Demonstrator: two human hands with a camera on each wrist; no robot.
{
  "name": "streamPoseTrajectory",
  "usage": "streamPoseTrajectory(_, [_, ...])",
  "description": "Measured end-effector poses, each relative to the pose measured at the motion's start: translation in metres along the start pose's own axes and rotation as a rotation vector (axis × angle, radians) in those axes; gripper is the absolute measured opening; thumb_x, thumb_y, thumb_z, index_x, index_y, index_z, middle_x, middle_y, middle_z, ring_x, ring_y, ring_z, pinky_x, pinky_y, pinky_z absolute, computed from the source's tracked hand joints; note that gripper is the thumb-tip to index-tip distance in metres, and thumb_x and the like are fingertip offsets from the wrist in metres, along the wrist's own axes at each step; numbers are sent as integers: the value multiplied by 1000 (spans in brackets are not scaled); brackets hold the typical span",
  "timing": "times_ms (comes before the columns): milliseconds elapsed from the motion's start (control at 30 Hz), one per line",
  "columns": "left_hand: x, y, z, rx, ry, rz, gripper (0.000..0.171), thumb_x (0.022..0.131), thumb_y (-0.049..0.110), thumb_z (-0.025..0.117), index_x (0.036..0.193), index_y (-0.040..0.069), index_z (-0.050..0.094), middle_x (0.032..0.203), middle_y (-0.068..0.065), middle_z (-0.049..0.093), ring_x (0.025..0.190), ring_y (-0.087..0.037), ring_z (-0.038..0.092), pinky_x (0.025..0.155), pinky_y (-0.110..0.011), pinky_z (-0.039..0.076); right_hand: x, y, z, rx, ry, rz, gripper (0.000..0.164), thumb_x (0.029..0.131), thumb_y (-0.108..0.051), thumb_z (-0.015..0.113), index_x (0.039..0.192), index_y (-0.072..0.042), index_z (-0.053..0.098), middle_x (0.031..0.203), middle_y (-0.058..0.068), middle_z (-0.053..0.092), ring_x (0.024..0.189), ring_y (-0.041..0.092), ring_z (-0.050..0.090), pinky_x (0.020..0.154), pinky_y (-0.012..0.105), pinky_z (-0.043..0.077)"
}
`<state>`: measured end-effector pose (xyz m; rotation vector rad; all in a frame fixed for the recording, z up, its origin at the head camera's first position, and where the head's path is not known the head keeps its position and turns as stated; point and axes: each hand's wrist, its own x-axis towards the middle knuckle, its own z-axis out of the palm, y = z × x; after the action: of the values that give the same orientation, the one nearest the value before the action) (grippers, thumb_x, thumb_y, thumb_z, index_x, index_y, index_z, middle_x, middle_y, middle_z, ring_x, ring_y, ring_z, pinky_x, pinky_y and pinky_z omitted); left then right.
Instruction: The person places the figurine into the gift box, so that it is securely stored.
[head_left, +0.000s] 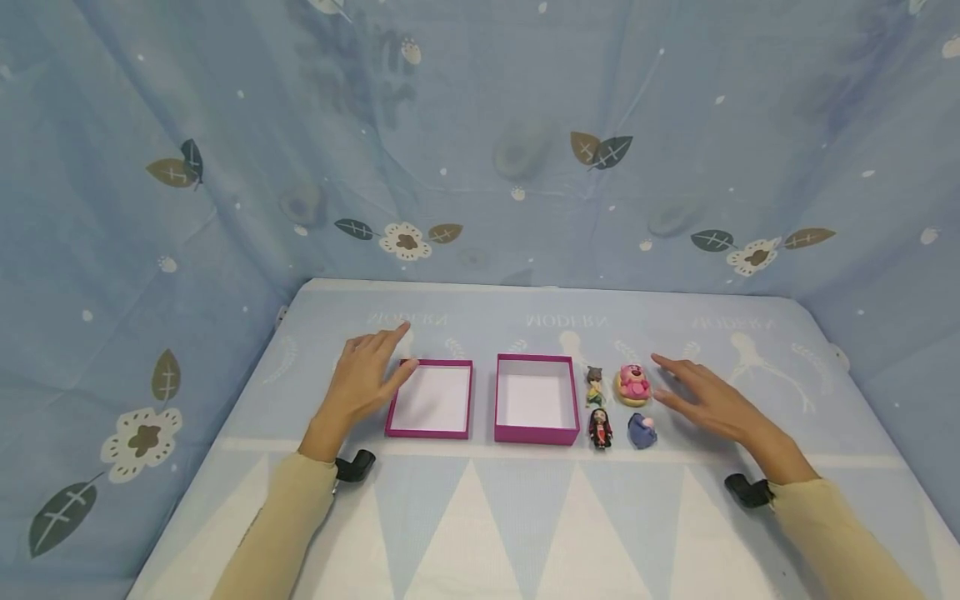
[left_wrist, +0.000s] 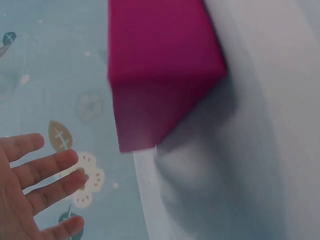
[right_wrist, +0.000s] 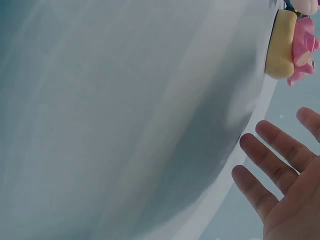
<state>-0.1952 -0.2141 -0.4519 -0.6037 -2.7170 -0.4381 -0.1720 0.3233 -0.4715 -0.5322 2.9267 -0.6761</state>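
Observation:
My left hand [head_left: 362, 375], fingers spread and holding nothing, hovers at the left edge of a shallow magenta box lid [head_left: 431, 400] with a white inside. Right of the lid stands a deeper magenta box [head_left: 537, 400], its white inside facing up. Beside that box are several small figures: one with a grey cap [head_left: 594, 387], a pink bear on a yellow ring [head_left: 633, 385], a long-haired doll in red and black [head_left: 599, 428] and a blue-purple donkey [head_left: 642, 431]. My right hand [head_left: 708, 402], straight-fingered and holding nothing, is just right of the bear. In the left wrist view a magenta side [left_wrist: 160, 45] looms close.
A table with a pale blue and white patterned cloth [head_left: 517, 517] carries everything. Blue patterned fabric [head_left: 480, 150] hangs behind it and along both sides. Black wrist cameras [head_left: 355, 466] sit on both wrists, below beige sleeves.

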Motion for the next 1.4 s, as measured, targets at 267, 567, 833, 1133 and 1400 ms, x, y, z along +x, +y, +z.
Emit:
streamPoseTrajectory(267, [1, 19, 11, -87, -7, 59, 63, 95, 46, 52, 148, 12, 43, 133, -12, 60, 123, -33, 55, 104, -55, 37, 3, -3, 4, 1, 4, -13, 69, 95, -43, 61, 149, -7, 39, 141, 25, 48, 130, 46, 42, 103, 67, 34])
streamPoseTrajectory(567, [7, 39, 21, -142, 11, 116, 63, 96, 47, 49, 147, 11, 44, 131, -10, 61, 121, -31, 56, 102, -53, 39, 7, -8, 6, 10, -18, -1, 69, 94, -44, 60, 149, -8, 39, 136, 23, 49, 129, 45, 43, 102, 68, 35])
streamPoseTrajectory(833, [7, 49, 28, -136, -10, 147, 64, 96, 51, 46, 148, 13, 43, 132, -9, 61, 123, -26, 55, 103, -50, 40, 9, -9, 7, 3, -26, -9, 70, 93, -43, 62, 149, -8, 39, 135, 23, 50, 127, 45, 44, 101, 68, 36])
streamPoseTrajectory(1133, [5, 63, 35, -178, -37, 197, 67, 96, 54, 45, 148, 13, 42, 130, -8, 62, 122, -26, 56, 106, -49, 40, 12, -12, 8, 29, -12, -43, 71, 91, -41, 66, 148, -7, 40, 134, 22, 51, 126, 44, 45, 102, 66, 36])
streamPoseTrajectory(1400, [3, 76, 35, -201, -110, 195, 74, 94, 61, 47, 150, 13, 39, 136, -8, 58, 126, -27, 54, 107, -49, 41, 14, -13, 12, 29, 4, -60, 74, 87, -41, 72, 146, -6, 43, 129, 20, 55, 123, 42, 47, 102, 64, 38])
